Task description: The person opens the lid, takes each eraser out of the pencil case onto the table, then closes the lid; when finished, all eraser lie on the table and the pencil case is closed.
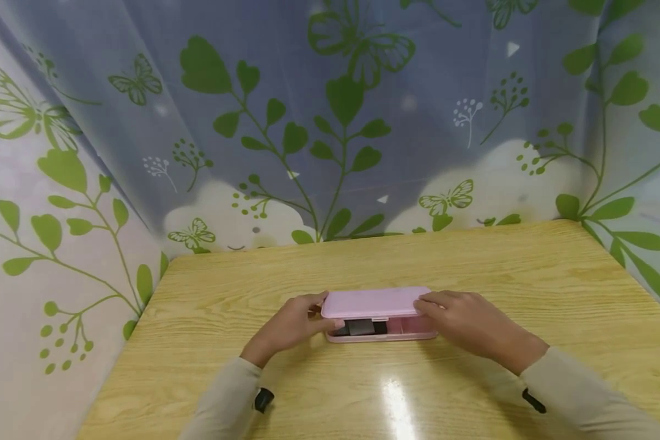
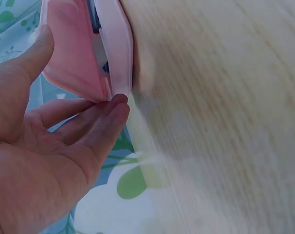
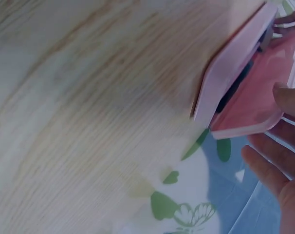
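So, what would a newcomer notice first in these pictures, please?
Probably the pink case, part-open on the wooden table, with dark things showing inside. The left hand and right hand hold its two ends. Behind the table is a blue backdrop with green leaf and butterfly patterns.

Just below the centre of the frame, a pink case (image 1: 412, 335) sits on a wood-grain bench (image 1: 209, 366), its lid (image 1: 376, 302) partly raised over dark contents (image 1: 361, 327) on the left. The left hand (image 1: 290, 325) holds its left end, the right hand (image 1: 470, 321) the lid's right end. Cloth (image 1: 418, 140) printed with green leaves and butterflies fills the upper frame.
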Demonstrator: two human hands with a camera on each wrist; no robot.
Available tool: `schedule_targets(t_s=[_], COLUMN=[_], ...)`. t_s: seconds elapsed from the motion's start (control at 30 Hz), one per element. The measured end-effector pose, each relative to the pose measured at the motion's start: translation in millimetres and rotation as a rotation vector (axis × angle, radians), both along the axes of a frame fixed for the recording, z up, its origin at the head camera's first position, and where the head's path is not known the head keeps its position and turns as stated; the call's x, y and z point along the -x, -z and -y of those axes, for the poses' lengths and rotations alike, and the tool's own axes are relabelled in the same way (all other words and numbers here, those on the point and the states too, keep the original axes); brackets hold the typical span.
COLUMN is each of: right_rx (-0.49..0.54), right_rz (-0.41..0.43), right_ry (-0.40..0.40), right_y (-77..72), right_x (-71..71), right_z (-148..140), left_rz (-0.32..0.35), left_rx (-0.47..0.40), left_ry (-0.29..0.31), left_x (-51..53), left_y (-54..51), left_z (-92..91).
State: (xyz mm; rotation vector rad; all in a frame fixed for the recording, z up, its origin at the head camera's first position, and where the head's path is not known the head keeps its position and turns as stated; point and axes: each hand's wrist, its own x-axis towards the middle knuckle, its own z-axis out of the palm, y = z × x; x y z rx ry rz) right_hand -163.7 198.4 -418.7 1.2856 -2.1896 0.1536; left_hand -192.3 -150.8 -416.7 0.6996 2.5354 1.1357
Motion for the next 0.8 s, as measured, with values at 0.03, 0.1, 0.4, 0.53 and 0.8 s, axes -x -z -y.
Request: schedule_targets(t_s=[0.03, 0.1, 0.4, 0.53, 0.8], right_rx=[0.019, 0.060, 0.217, 0.262, 0.353], right_rz=[0.002, 0.000, 0.048, 0.148, 0.267], right_ry=[0.000, -0.004, -0.045, -0.010, 0.032], right_y=[-0.5, -1.5, -4.6, -7.5, -12.3], right_x=[0.5, 2.3, 14.2, 19.5, 35.1], right_z=[-2, -5, -9, -12, -13], left_rz=[0.005, 0.015, 0.023, 0.021, -0.010], left_rx=[0.002, 0.002, -0.004, -0.023, -0.115], left_ry=[-0.001, -0.005, -0.073, -0.127, -0.189], left_x=[0.4, 1.7, 9.1, 11.8, 21.0], left_y=[-0.9, -2.1, -1.0, 0.2, 9.4], left_z=[0.8, 2.1, 2.7, 0.1, -5.7])
